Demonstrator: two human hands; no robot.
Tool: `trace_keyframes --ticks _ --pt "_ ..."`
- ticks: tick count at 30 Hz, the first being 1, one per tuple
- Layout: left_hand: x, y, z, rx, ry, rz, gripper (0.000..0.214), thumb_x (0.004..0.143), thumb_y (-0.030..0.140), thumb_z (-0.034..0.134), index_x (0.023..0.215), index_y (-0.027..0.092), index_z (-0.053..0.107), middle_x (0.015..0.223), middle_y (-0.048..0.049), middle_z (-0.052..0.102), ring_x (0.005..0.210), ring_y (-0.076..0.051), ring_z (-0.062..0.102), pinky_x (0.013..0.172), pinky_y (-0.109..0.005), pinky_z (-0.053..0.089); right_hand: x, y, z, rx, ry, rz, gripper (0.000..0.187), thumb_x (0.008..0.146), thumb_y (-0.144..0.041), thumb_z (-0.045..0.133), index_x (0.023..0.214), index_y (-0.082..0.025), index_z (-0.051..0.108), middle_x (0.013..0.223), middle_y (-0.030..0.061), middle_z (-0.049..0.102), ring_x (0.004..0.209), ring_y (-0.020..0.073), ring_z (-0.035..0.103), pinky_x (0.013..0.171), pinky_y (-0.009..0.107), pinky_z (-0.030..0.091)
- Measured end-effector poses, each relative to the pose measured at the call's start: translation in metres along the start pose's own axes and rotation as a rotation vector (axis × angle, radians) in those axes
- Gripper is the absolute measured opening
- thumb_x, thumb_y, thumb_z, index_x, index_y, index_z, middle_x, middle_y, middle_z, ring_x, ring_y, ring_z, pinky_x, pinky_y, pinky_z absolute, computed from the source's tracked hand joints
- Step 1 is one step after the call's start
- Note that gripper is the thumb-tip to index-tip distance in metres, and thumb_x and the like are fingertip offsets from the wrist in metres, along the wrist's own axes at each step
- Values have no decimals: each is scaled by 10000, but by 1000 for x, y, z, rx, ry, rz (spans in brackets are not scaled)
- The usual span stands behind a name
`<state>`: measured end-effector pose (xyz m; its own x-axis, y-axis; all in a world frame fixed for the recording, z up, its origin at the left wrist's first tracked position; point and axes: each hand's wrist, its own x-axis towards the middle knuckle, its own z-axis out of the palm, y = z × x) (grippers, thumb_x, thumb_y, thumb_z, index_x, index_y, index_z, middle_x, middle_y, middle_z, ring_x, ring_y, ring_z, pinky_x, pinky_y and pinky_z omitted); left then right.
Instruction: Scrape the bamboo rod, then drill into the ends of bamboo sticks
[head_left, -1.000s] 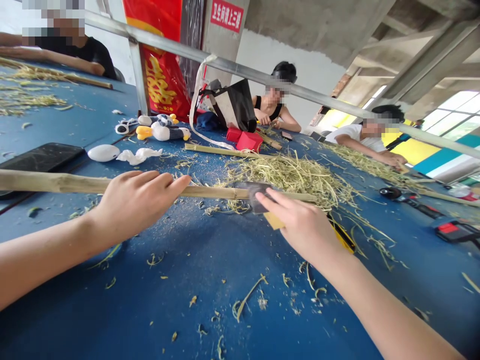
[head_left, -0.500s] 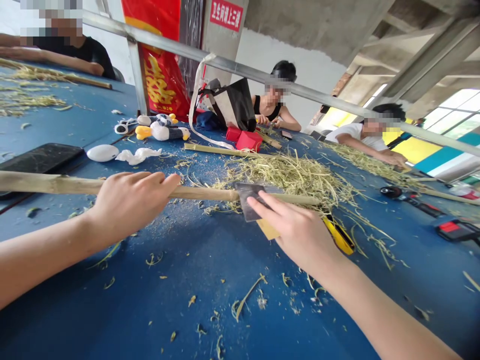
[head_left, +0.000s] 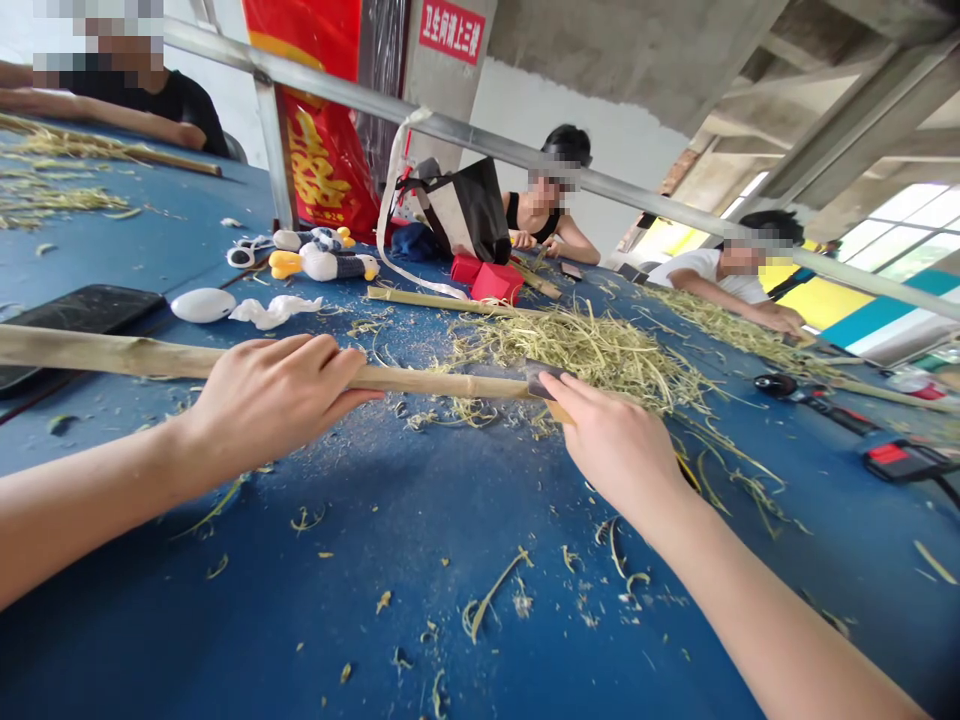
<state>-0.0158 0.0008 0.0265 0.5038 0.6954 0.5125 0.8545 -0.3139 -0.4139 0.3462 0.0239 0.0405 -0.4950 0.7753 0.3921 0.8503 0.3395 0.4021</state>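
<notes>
Looking down from head height, we find our left grip point(head_left: 270, 410) closed over a long bamboo pole point(head_left: 225, 368), fingers curled across its top. The pole lies level just above the worktop point(head_left: 375, 610) and runs from the left edge of the view towards our right grip point(head_left: 615, 445). That hand is closed too, its fingers pressing a piece of folded abrasive paper point(head_left: 544, 378), dark on one face and tan on the other, around the pole's far end. Right behind this end sits a heap of pale bamboo shavings point(head_left: 577, 350), and loose scraps dot the blue surface near both forearms. A yellow tool handle point(head_left: 686, 475) barely shows beside our right wrist. Beyond our left hand lie a cracked black phone point(head_left: 75, 335), a white egg-shaped object point(head_left: 202, 305), crumpled tissue point(head_left: 274, 312) and a plush duck point(head_left: 322, 265). Farther off we make out a thinner bamboo strip point(head_left: 442, 302), a red box point(head_left: 499, 283) and a black-and-white bag point(head_left: 457, 210). To the right are a black-and-red power tool point(head_left: 810, 398) and a co-worker point(head_left: 720, 280) bent over more shavings, while another co-worker point(head_left: 544, 210) sits at the far end.
</notes>
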Motion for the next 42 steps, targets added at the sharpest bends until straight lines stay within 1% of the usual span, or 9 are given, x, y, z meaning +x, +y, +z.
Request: trace_keyframes --ticks 5,11,16,19,23,27,31,36,42 --pt "-5 -1 2 -15 110 -47 351 1034 524 492 976 211 640 795 -42 707 739 -201 681 559 -299 407 3 -3 -1 60 238 -43 408 977 -250 617 1361 -135 686 1348 173 698 1158 341 715 926 499 632" --pt "-4 -1 -2 7 177 -10 319 1034 490 514 1074 186 601 880 -56 727 804 -209 696 627 -303 450 1 8 -9 90 313 -66 534 937 -10 512 1404 -227 651 1335 91 720 1208 284 690 1034 471 574" --pt "3 -8 8 -112 90 0 377 1050 525 434 1069 192 611 852 -62 728 822 -239 698 822 -373 497 3 28 -10 39 460 -32 457 945 -46 545 1344 -223 681 1279 92 743 1230 298 667 1137 494 479" --pt "5 -10 15 -206 -32 -47 420 1056 549 380 1012 201 610 764 -49 709 667 -214 672 662 -320 472 6 43 -5 36 522 14 409 952 -82 569 1310 -232 695 1278 98 739 1232 306 660 1140 520 464" --pt "3 -3 10 -219 -93 -109 435 1066 518 345 970 186 607 757 -65 712 555 -183 624 497 -264 351 9 33 -3 99 494 -67 437 926 -21 552 1288 -222 691 1212 93 761 1159 290 692 1091 530 499" --pt "-1 8 1 -185 10 -79 463 1066 533 347 965 184 634 745 -74 699 574 -183 624 486 -261 329 8 -10 -12 219 429 -219 605 895 84 478 1406 -222 588 1219 86 754 1169 251 680 1089 495 504" --pt "-4 11 3 -194 90 -55 422 1060 516 410 934 192 649 710 -61 672 573 -172 607 493 -263 324 6 -34 -18 168 282 -310 570 947 6 510 1491 -166 498 1334 137 691 1245 279 626 1093 502 483" --pt "-3 9 8 -185 100 -5 436 1058 527 402 979 192 669 744 -63 678 610 -191 628 526 -281 380 7 -26 -12 115 300 -357 454 970 21 465 1396 -94 571 1207 141 736 1086 264 686 950 439 556" --pt "4 -1 9 -206 -15 -39 362 1037 473 467 1197 195 635 931 -96 725 803 -239 692 718 -329 490 10 6 -6 17 411 -343 526 896 80 460 1373 -98 593 1161 150 745 1056 290 692 917 455 560"
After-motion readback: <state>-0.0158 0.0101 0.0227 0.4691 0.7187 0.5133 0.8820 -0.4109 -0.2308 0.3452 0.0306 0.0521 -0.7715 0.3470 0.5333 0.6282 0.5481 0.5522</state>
